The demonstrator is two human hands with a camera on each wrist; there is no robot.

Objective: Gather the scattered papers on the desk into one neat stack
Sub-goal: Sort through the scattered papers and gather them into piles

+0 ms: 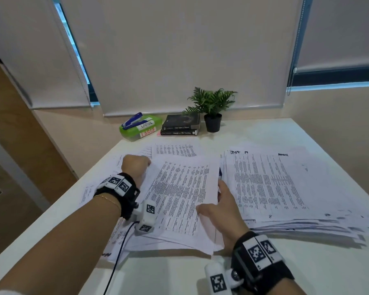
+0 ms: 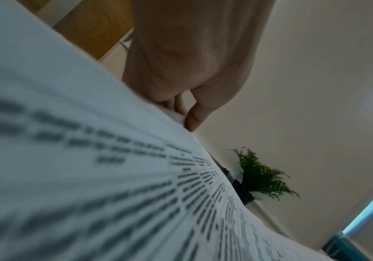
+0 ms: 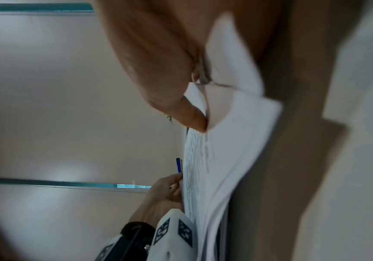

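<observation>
White papers (image 1: 179, 188): loose bundle at worktop (image 1: 264, 128) centre.
Left hand (image 1: 135, 166): pinches bundle's ten o'clock corner.
Right hand (image 1: 224, 211): grips four o'clock edge.
Head view only: stack (image 1: 275, 184) at three o'clock.

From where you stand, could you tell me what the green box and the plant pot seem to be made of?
Green box: glossy, slightly see-through lime walls, probably plastic. Plant pot: matte black, smooth, likely plastic, though the material is hard to confirm at this distance.
</observation>
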